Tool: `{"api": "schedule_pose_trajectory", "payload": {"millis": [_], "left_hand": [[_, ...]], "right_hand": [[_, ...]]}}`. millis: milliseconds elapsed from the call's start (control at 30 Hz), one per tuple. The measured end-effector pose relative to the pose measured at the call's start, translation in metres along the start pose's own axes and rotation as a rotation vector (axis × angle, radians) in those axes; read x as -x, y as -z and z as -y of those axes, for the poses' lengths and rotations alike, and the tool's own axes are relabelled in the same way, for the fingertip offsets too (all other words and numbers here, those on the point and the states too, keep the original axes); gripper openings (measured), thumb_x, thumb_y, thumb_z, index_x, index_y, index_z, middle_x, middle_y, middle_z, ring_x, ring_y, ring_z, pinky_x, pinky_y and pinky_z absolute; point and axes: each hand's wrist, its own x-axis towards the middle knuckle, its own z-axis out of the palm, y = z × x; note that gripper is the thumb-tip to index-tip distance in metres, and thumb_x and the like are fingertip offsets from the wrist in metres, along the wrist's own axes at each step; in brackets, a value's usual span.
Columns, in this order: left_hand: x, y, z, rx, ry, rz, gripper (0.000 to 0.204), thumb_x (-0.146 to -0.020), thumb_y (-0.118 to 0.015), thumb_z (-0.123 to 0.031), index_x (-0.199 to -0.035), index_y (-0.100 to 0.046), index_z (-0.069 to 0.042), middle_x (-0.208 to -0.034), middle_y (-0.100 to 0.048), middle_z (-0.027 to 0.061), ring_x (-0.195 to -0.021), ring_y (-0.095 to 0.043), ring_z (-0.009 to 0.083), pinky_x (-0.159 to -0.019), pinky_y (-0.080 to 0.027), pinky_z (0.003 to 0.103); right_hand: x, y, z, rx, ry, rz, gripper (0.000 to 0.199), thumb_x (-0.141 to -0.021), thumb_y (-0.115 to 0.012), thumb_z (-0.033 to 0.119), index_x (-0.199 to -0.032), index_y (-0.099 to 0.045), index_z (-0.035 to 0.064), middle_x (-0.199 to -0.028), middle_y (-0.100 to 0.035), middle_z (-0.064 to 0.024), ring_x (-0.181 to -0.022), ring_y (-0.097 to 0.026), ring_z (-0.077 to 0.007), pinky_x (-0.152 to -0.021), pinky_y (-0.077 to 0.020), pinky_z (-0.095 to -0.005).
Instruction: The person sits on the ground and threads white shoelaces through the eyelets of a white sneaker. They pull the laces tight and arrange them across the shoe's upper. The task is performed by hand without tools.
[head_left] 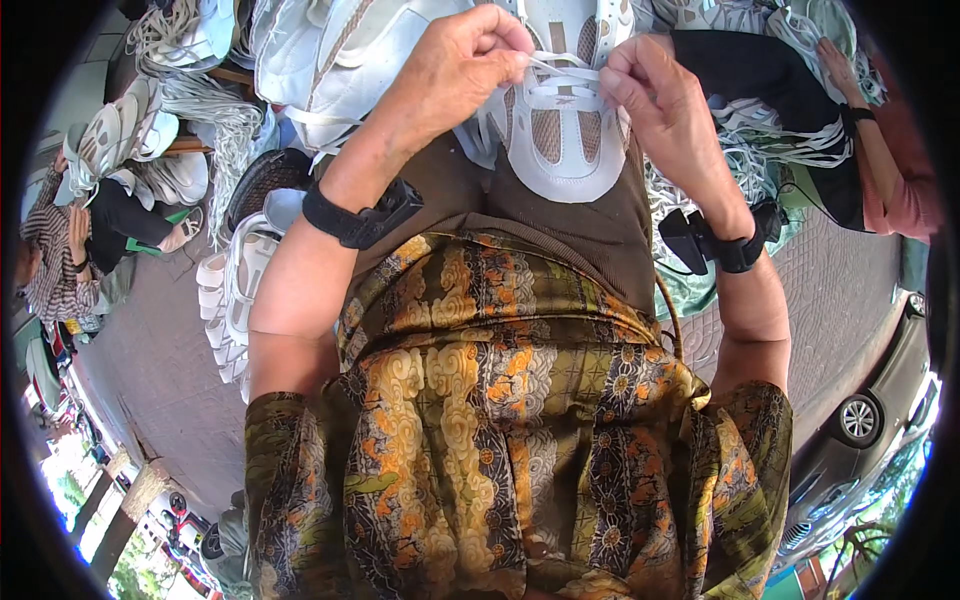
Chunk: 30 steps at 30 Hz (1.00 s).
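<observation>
A white shoe upper with tan mesh panels lies across my lap on my brown trousers, its rounded toe pointing toward me. White lace crosses the upper in rows through its eyelets. At the left side of the lacing, my left hand is closed in a pinch on a strand of lace. My right hand is also closed, thumb against fingers at the right edge of the lacing, with the lace running to its fingertips. Each wrist wears a black band.
Stacked white uppers lie just left of my hands. Bundles of white laces hang farther left, and more loose laces are heaped at right. People sit working on both sides. A parked car stands at the lower right.
</observation>
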Motion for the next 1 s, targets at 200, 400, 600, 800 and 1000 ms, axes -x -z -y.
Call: {"api": "schedule_pose_trajectory", "payload": {"millis": [200, 400, 600, 800, 1000], "left_hand": [[-0.005, -0.001, 0.018, 0.161, -0.088, 0.078, 0.014, -0.088, -0.062, -0.01, -0.1, -0.066, -0.003, -0.09, -0.064, 0.001, -0.083, -0.058, 0.0091, -0.08, -0.046, 0.024], [-0.004, -0.006, 0.025, 0.246, -0.092, 0.1, 0.014, -0.087, -0.062, -0.01, -0.099, -0.066, -0.003, -0.088, -0.063, 0.0014, -0.083, -0.057, 0.0099, -0.084, -0.044, 0.026], [-0.007, -0.007, 0.024, 0.273, -0.105, 0.128, 0.017, -0.088, -0.064, -0.014, -0.1, -0.067, -0.003, -0.09, -0.064, 0.0013, -0.085, -0.058, 0.0099, -0.085, -0.044, 0.026], [-0.003, -0.007, 0.025, 0.365, -0.077, 0.141, 0.019, -0.088, -0.065, -0.016, -0.102, -0.067, -0.004, -0.094, -0.066, 0.001, -0.09, -0.059, 0.0099, -0.088, -0.044, 0.026], [-0.007, -0.008, 0.033, 0.392, -0.086, 0.118, 0.021, -0.088, -0.066, -0.016, -0.105, -0.066, -0.004, -0.099, -0.065, 0.0015, -0.097, -0.058, 0.0104, -0.091, -0.043, 0.027]], "right_hand": [[-0.01, 0.019, -0.014, -0.963, -0.258, 0.049, 0.016, -0.096, -0.055, 0.013, -0.107, -0.058, 0.0014, -0.068, -0.044, 0.005, -0.059, -0.038, -0.004, -0.058, -0.0328, -0.0209], [0.002, 0.076, -0.019, -1.493, -0.162, -0.003, 0.017, -0.096, -0.048, 0.003, -0.111, -0.05, -0.0053, -0.069, -0.036, 0.0036, -0.058, -0.033, -0.0062, -0.06, -0.0298, -0.0228], [0.049, 0.169, -0.045, -1.491, -0.201, -0.336, 0.023, -0.09, -0.05, -0.005, -0.113, -0.049, -0.0079, -0.068, -0.035, 0.0021, -0.061, -0.035, -0.0094, -0.064, -0.03, -0.0268], [0.072, 0.283, -0.07, -1.003, -0.332, -0.973, 0.006, -0.091, -0.045, -0.004, -0.095, -0.049, -0.0018, -0.068, -0.036, -0.0003, -0.063, -0.036, -0.0123, -0.068, -0.0317, -0.0271], [0.108, 0.349, -0.047, 0.05, -0.555, -1.151, 0.01, -0.093, -0.045, -0.002, -0.101, -0.052, -0.0029, -0.076, -0.047, -0.0034, -0.075, -0.047, -0.0135, -0.076, -0.0381, -0.0253]]}}
